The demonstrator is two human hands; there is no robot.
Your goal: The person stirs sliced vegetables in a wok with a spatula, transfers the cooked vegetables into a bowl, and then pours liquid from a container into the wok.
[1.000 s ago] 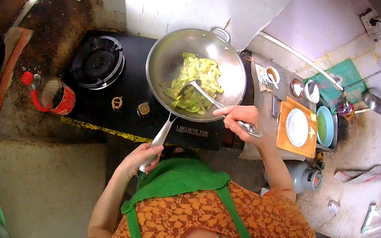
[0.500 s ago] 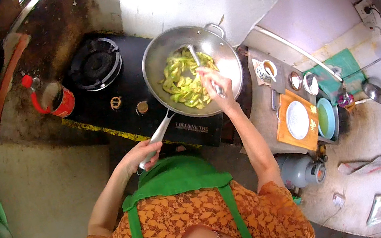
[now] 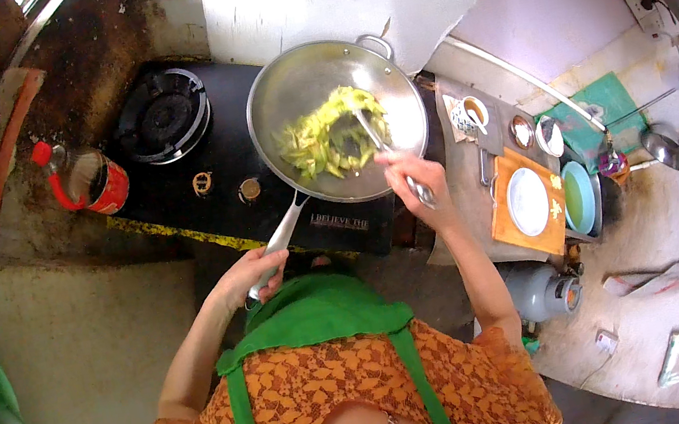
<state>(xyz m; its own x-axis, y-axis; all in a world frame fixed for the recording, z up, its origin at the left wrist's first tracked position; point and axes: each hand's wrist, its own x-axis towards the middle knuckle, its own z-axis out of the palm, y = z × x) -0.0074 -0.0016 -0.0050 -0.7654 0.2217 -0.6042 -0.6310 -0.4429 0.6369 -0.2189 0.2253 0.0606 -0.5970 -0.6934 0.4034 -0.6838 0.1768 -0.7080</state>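
A steel wok (image 3: 276,89) sits on the right side of a black gas stove (image 3: 237,153). My left hand (image 3: 254,276) is wrapped round its long handle (image 3: 284,230) near the end. In my right hand (image 3: 420,186), above the wok's near right rim, is the metal handle of a spatula (image 3: 369,129). The spatula's head is among pale green vegetable slices (image 3: 315,140), which hide it. The slices are bunched over the middle and right of the wok's bottom, some blurred by motion.
An unused-looking burner (image 3: 164,115) and a red-labelled plastic bottle (image 3: 107,188) are at left. On the right counter are a cup with a white spoon (image 3: 471,114), a wooden cutting board (image 3: 506,225) bearing a white plate (image 3: 528,202), and a blue bowl (image 3: 579,196). Below stands a grey gas cylinder (image 3: 539,291).
My right hand has moved right and toward me with the spatula. The vegetable slices have shifted and gathered differently in the wok. My left hand keeps its hold on the handle.
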